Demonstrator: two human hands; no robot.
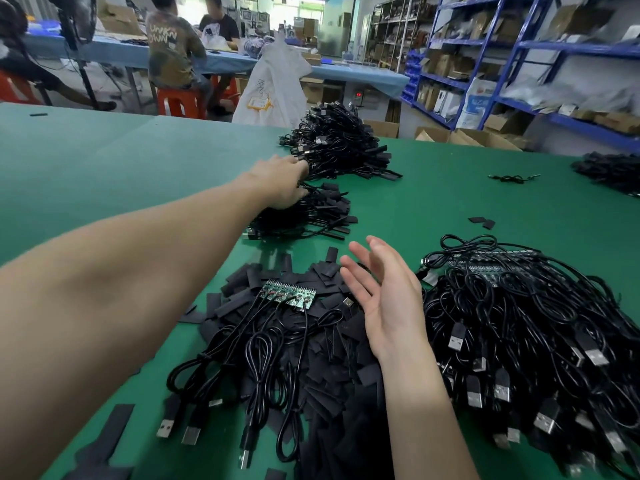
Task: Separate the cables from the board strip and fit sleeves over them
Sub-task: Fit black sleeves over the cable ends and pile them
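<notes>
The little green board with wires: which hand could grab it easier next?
Probably the right hand: it hovers open beside the green board strip. The left hand is stretched away onto the finished cable pile.

Green table (pixel 104 161): cable piles (pixel 337 147), sleeves (pixel 322 372)

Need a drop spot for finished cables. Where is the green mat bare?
Bare green mat lies to the left of the outstretched left hand, and between the far black cable heap and the right-edge cable pile. Crowded: black sleeve pieces and the green board strip by the open right hand.
</notes>
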